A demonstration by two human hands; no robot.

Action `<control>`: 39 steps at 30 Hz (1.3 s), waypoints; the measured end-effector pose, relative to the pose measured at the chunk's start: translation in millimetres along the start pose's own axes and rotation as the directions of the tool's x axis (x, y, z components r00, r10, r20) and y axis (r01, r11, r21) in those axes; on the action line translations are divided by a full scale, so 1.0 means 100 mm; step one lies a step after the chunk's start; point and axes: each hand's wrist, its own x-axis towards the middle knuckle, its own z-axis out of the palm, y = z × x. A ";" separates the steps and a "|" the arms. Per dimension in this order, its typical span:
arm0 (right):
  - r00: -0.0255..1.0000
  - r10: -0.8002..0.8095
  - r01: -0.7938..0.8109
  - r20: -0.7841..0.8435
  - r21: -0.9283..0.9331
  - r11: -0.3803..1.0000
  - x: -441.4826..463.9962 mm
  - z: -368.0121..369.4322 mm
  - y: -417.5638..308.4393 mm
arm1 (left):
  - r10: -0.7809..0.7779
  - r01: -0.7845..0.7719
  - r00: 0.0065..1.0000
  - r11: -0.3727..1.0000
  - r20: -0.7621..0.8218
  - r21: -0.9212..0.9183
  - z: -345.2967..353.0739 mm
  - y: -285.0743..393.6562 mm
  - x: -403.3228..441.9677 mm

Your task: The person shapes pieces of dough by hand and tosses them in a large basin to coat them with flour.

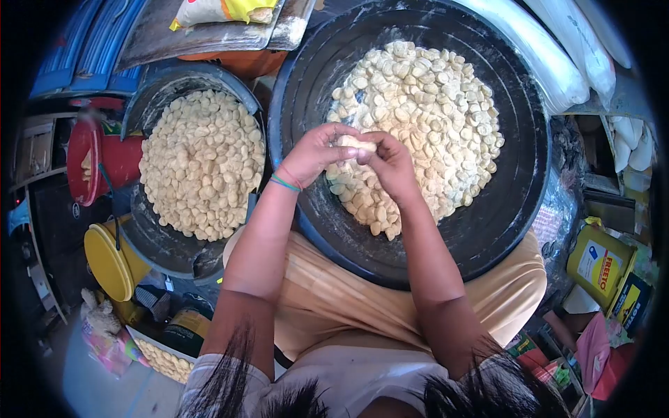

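My left hand [315, 155] and my right hand [392, 166] meet over a large black basin [488, 240], their fingers closed on one small pale piece of dough [357, 143]. The fingertips cover part of that piece. Below them, the basin holds a heap of flattened, floury dough pieces [425, 104], many with a dent in the middle. To the left, a smaller dark tub [157, 219] with a cut-away side is filled with rounder dough balls [202, 160]. A green band circles my left wrist. The basin rests against my lap.
A red bucket [120, 167] and a yellow lidded pail [108, 261] stand left of the tub. Behind are a flat board [202, 38] with a plastic bag on it. White sacks [533, 56] lie at the upper right, a yellow-green container [599, 265] at the right.
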 end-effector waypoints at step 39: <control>0.988 0.106 -0.106 -0.116 -0.001 0.994 0.15 0.13 0.13 | 0.026 -0.025 0.973 1.000 -0.228 0.006 -0.03 -0.07 0.07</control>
